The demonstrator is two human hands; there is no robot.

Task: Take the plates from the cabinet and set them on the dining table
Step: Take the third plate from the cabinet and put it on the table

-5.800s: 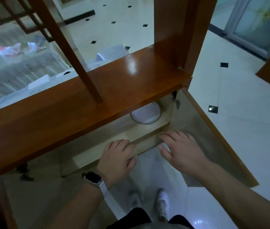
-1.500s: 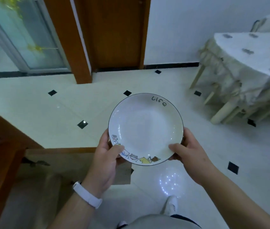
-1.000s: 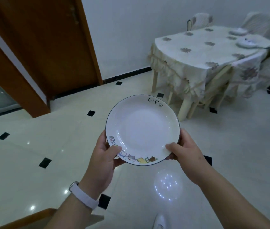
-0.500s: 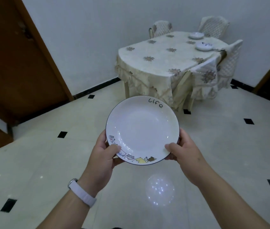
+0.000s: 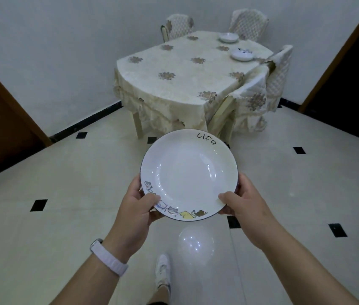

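A white deep plate (image 5: pixel 188 175) with the word "life" and small cartoon figures on its rim is held level in front of me, above the floor. My left hand (image 5: pixel 136 208) grips its lower left rim, thumb on top. My right hand (image 5: pixel 243 204) grips the lower right rim the same way. The dining table (image 5: pixel 187 69), covered by a cream flowered cloth, stands ahead against the wall. Two white plates lie on its far right side: one plate (image 5: pixel 227 37) at the back, another plate (image 5: pixel 241 55) nearer.
Covered chairs surround the table: one chair (image 5: pixel 249 100) tucked in at the near right, others behind. A brown door (image 5: pixel 0 128) is at the left and a dark doorway (image 5: pixel 354 80) at the right. Tiled floor (image 5: pixel 68 194) lies between me and the table.
I took the plate out of the cabinet and turned away from it. Over the last second the view swung right and the table came closer and more central; both hands keep the same hold.
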